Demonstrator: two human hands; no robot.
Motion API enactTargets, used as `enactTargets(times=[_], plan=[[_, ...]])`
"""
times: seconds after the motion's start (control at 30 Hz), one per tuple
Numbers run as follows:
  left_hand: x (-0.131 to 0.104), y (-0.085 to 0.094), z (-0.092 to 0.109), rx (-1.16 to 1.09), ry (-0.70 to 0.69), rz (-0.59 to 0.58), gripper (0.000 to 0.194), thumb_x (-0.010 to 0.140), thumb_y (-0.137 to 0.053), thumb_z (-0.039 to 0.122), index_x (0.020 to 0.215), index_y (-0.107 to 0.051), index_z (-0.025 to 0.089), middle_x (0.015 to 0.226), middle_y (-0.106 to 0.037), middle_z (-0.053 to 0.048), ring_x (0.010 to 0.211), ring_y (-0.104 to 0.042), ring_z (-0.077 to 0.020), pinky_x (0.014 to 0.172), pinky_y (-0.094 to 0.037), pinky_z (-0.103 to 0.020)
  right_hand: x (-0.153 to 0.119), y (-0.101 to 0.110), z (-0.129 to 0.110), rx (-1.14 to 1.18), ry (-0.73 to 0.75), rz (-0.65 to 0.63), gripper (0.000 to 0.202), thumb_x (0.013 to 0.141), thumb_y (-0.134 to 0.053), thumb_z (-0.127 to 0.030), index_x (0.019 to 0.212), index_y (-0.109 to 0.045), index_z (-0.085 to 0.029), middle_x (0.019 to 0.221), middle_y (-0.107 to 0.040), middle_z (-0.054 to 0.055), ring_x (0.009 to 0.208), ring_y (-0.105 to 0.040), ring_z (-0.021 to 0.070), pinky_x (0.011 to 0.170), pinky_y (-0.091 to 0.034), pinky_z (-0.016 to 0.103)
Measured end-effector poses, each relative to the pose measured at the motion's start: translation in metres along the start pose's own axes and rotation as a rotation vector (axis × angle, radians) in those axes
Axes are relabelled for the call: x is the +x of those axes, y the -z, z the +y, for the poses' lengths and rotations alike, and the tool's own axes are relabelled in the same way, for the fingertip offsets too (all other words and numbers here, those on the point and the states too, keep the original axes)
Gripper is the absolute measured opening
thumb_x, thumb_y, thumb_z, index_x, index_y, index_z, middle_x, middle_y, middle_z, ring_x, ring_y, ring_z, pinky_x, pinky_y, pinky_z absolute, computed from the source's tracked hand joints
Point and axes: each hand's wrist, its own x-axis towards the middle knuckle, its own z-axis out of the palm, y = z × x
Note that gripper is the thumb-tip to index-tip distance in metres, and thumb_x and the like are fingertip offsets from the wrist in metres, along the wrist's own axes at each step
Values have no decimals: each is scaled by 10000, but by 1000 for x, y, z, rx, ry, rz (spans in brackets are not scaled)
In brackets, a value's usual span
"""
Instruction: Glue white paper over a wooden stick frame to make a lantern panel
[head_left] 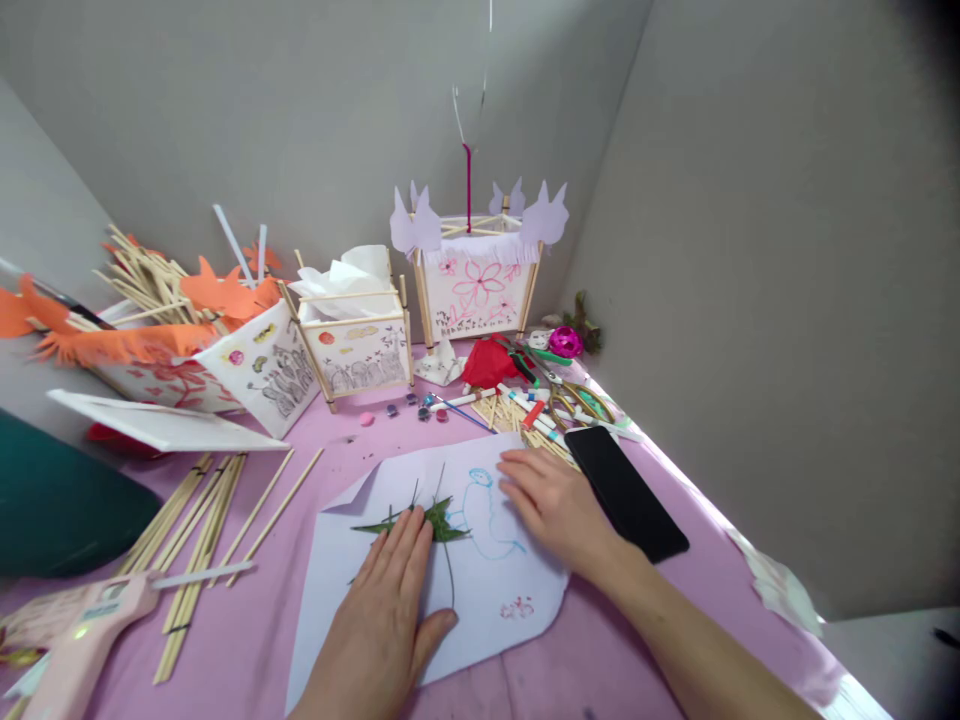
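Observation:
A white sheet of paper (480, 610) lies on the pink table, bearing a blue line drawing (491, 510) and small reddish marks near its lower right corner. On its left half sits a green leaf-like woven piece (442, 520) with thin dark strands sticking out. My left hand (397, 580) presses flat over the lower part of this green piece, fingers stretched, hiding some of it. My right hand (551, 500) rests on the right edge of the paper with its fingers extended, holding nothing. Just right of it is a black phone (626, 490).
A pink glue gun (97, 620) and bundled wooden sticks (202, 540) lie at left, beside a dark green rounded object (67, 500). Behind stand decorated paper lanterns, one with purple cutouts (480, 290). Scissors (581, 395), markers (532, 410) and red material (487, 362) crowd the back right.

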Motion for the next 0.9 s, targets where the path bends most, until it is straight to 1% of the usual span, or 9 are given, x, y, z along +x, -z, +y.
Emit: enactTargets(times=[0.1, 0.17, 0.27, 0.33, 0.43, 0.53, 0.6, 0.77, 0.9], plan=[[0, -1, -1, -5, -1, 21, 796, 893, -485, 492, 1498, -124, 122, 1426, -444, -185, 1280, -472, -307, 965, -490, -454, 9, 21, 36, -153, -172, 25, 277, 943, -426, -241, 968, -697, -188, 1022, -677, 71, 960, -598, 210, 857, -484, 358], [-1, -2, -1, -13, 6, 30, 788, 892, -483, 501, 1496, -141, 128, 1425, -446, -182, 1279, -473, -306, 970, -487, -453, 16, 33, 57, -289, -307, 19, 269, 931, -443, -239, 942, -708, -194, 1009, -674, 76, 970, -593, 222, 824, -483, 348], [-2, -4, -1, -25, 16, 42, 773, 892, -476, 508, 1495, -155, 144, 1428, -447, -171, 1275, -478, -303, 972, -486, -451, 27, 43, 76, -388, -365, -57, 254, 915, -469, -246, 919, -721, -213, 988, -670, 73, 968, -585, 242, 791, -467, 347], [-2, -5, -2, -19, 17, 45, 773, 890, -477, 507, 1495, -156, 151, 1430, -446, -167, 1269, -485, -299, 971, -489, -445, 34, 40, 79, -394, -348, -101, 241, 899, -492, -247, 874, -730, -216, 926, -670, 75, 937, -587, 245, 760, -457, 340], [-2, -5, -2, -2, 7, 53, 783, 886, -485, 499, 1498, -147, 148, 1426, -450, -169, 1254, -502, -299, 959, -499, -438, 40, 25, 76, -398, -329, -160, 259, 882, -499, -235, 778, -733, -194, 839, -661, 94, 893, -590, 244, 744, -442, 333], [-1, -5, -3, 14, -18, 59, 793, 884, -494, 487, 1499, -138, 135, 1416, -460, -178, 1247, -508, -304, 947, -507, -442, 43, 10, 73, -388, -345, -176, 251, 852, -504, -192, 746, -727, -149, 839, -659, 135, 887, -591, 256, 745, -434, 337], [-1, -4, -4, 32, -29, 58, 799, 884, -496, 482, 1499, -133, 122, 1412, -462, -186, 1249, -506, -308, 940, -511, -444, 43, 4, 73, -363, -368, -164, 218, 823, -518, -167, 749, -719, -128, 856, -658, 153, 891, -591, 261, 745, -431, 336], [0, -1, -4, 41, -39, 52, 811, 884, -500, 478, 1500, -117, 114, 1412, -460, -191, 1262, -493, -300, 947, -510, -434, 47, 8, 80, -208, -409, -56, 185, 812, -528, -226, 767, -687, -144, 864, -644, 118, 872, -585, 233, 756, -428, 316], [0, 1, -2, 2, 5, 11, 785, 881, -517, 458, 1495, -145, 142, 1429, -439, -188, 1269, -485, -304, 954, -508, -446, 58, 22, 87, 16, -430, 111, 207, 834, -506, -305, 826, -658, -165, 889, -622, 68, 785, -574, 170, 752, -438, 288]])
